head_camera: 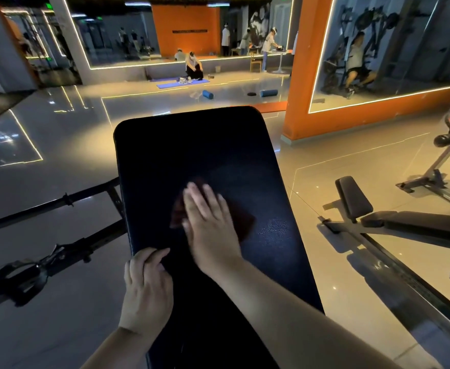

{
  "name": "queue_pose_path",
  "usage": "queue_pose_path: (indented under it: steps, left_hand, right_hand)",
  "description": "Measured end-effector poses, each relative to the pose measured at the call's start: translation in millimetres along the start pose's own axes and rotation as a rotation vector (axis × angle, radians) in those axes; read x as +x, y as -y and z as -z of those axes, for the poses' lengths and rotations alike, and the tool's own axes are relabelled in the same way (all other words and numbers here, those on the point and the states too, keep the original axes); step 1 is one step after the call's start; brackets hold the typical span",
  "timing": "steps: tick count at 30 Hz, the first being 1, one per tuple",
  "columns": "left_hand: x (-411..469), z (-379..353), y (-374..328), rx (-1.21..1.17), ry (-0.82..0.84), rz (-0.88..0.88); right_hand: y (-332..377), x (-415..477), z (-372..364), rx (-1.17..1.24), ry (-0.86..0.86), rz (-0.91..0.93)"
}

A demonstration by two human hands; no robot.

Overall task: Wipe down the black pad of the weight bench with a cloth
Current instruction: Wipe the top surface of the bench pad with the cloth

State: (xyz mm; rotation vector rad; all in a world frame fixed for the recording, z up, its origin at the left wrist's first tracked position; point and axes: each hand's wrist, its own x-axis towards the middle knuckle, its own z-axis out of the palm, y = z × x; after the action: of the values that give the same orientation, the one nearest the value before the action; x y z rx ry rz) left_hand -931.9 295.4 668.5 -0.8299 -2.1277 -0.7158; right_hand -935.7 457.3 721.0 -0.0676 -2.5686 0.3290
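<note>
We saw the black pad running away from the camera down the middle of the view, its far end rounded and its near end hidden under the person's forearms. The cloth, dark reddish-brown and hard to tell from the pad, lay about halfway along it. The right hand lay flat on top, fingers straight and pointing to the far end. Its grip was released, so it pressed the cloth rather than held it. The hand showed slightly blurred. The left hand sat nearer, at the pad's left edge, its grip clenched on that edge with the fingers curled onto the top face.

Just right of the cloth we noticed a glinting patch; whether that was moisture or only the pad's grain catching light we could not tell.

We judged the main risk to be the cloth. Nothing pinched it, so it could bunch up or slide out from under the palm, leaving bare skin to rub the pad. The dim light and dark-on-dark colours could also hide missed strips, above all at the far end and along the right edge.

Further out, dark frame bars stood left of the pad on the glossy floor, a second bench stood to the right, and an orange pillar and a blue mat lay well beyond.
</note>
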Motion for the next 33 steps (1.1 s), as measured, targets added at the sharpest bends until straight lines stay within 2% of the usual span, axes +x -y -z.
queue_pose_path:
  steps: [2,3,4,7,9,10,12,14,16,17,18,21,22,23,24,26,28,29,30,31,33]
  left_hand:
    - [1.1,2.5,0.5,0.022,0.012,-0.035]
    - [1.0,3.6,0.2,0.028,0.017,-0.026]
    - [-0.2,3.3,0.1,0.019,0.024,0.006]
    - [0.2,2.1,-2.9,0.014,0.022,0.042]
    - [1.3,1.5,-5.1,0.022,0.018,0.029]
    - [1.2,1.2,-5.4,0.029,0.018,0.028]
    - [-1.1,0.2,-3.0,0.023,0.031,0.071]
    - [-2.3,1.1,-0.8,-0.007,0.04,0.117]
    - [-1.4,3.2,0.4,-0.017,0.04,0.123]
    - [-0.6,3.0,1.1,-0.01,0.043,0.116]
    - [-0.5,2.3,1.0,0.0,0.046,0.107]
    - [0.6,0.5,-1.9,0.036,0.016,0.074]
    - [1.8,1.6,-4.9,0.039,0.004,0.051]
    - [3.2,2.4,-7.2,0.041,0.0,0.013]
    - [4.7,3.2,-8.9,0.047,0.0,-0.028]
    - [3.9,2.7,-7.1,0.049,0.019,-0.027]
    - [0.0,0.8,0.3,0.043,0.04,0.063]
    - [-2.2,-0.6,3.8,0.037,0.061,0.091]
    - [-4.1,-1.2,5.3,0.029,0.081,0.109]
    - [-4.8,-1.5,5.2,0.019,0.099,0.122]
    - [-3.5,-0.6,2.9,0.016,0.111,0.132]
  right_hand:
    - [-10.0,25.3,12.5,-0.015,0.037,0.12]
    - [-24.5,31.7,18.8,-0.036,0.03,0.098]
    - [-43.2,32.5,25.5,-0.045,0.009,0.018]
    - [-94.3,0.2,39.7,0.006,-0.125,-0.372]
    - [-88.5,-35.2,31.8,0.052,-0.156,-0.553]
    - [-68.8,-51.4,22.2,0.039,-0.151,-0.563]
    - [-21.2,-78.4,-2.5,0.013,-0.1,-0.403]
    - [0.9,-92.7,-11.5,0.003,0.004,-0.138]
    - [-23.9,-92.1,2.2,-0.024,0.059,0.025]
    - [-43.5,-94.0,9.2,-0.043,0.056,0.012]
    - [-62.5,-97.3,14.6,-0.056,0.028,-0.08]
    - [-78.2,-110.7,16.9,0.016,-0.138,-0.582]
    - [-62.9,-114.3,10.4,0.021,-0.163,-0.635]
    - [-43.0,-121.0,1.2,0.004,-0.15,-0.586]
    - [-22.6,-130.4,-7.6,-0.015,-0.103,-0.463]
    - [2.4,-156.3,-17.9,-0.077,0.048,-0.101]
    - [-15.8,-172.8,-11.7,-0.157,0.165,0.205]
    - [-34.4,-176.0,-7.1,-0.19,0.173,0.247]
    - [-53.1,-176.8,-2.1,-0.206,0.145,0.201]
    - [-70.2,-174.8,3.9,-0.194,0.094,0.07]
    - [-86.7,-161.1,13.5,-0.08,-0.047,-0.333]
